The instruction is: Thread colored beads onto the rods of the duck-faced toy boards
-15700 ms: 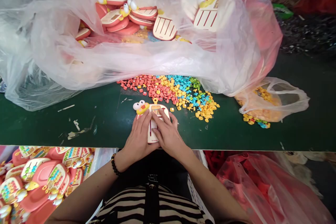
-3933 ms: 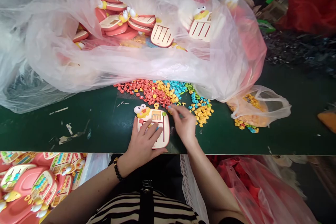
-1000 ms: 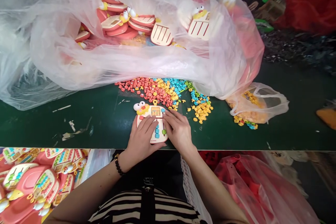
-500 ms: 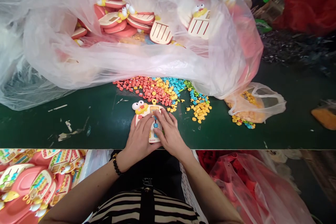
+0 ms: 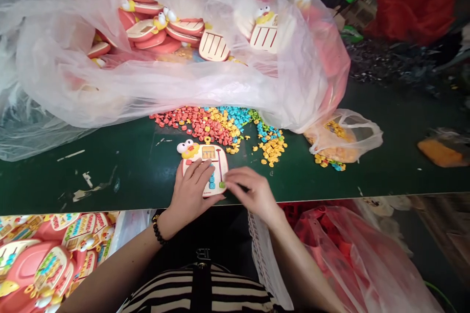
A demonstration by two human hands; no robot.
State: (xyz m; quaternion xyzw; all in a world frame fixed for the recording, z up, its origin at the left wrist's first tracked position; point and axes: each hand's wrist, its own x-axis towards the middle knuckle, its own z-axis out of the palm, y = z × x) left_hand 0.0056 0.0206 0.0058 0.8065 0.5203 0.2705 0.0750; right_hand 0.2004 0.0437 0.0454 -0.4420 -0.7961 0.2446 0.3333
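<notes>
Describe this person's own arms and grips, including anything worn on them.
Both the left grip and the right grip are ungloved. The left forearm and right forearm are bare as far as the picture shows, with no sleeves in sight. A bracelet of mostly dark round beads circles the left wrist; nothing shows on the right wrist.

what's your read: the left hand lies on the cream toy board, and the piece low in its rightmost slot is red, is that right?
Not quite: the piece low in the rightmost slot is green, as the head view shows. The left hand does lie on the cream toy board.
</notes>
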